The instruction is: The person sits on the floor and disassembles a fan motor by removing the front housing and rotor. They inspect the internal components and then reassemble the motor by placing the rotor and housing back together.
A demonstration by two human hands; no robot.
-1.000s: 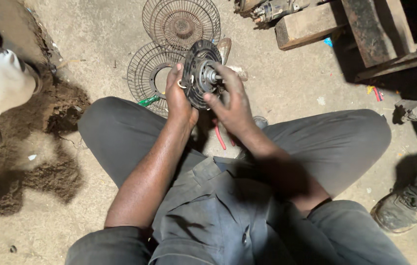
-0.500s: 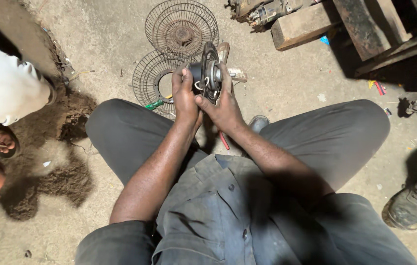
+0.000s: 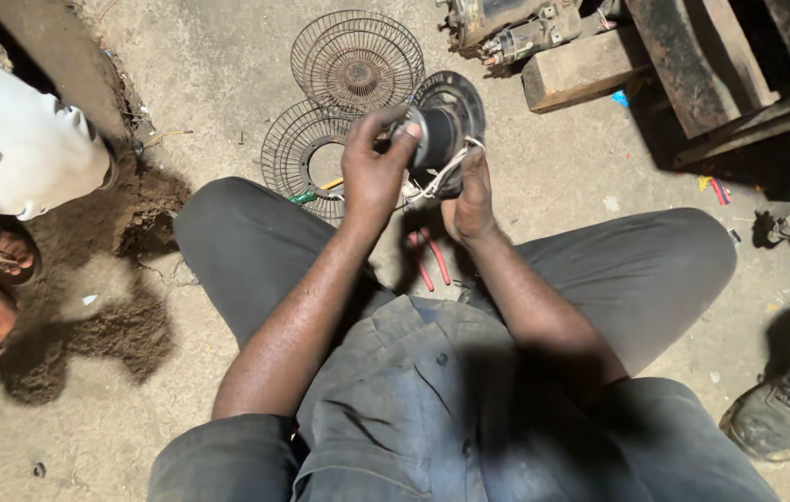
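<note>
Both hands have tipped the fan motor sideways since earlier.

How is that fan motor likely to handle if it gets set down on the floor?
The fan motor is probably heavy for its size: both the left hand and right hand grip it. Its round flange could let it roll. The white wires dangling below look floppy and may snag.

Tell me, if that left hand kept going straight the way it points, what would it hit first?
The left hand already touches the fan motor. Beyond it, probably the upper wire fan guard on the floor, though depth is unclear.
</note>
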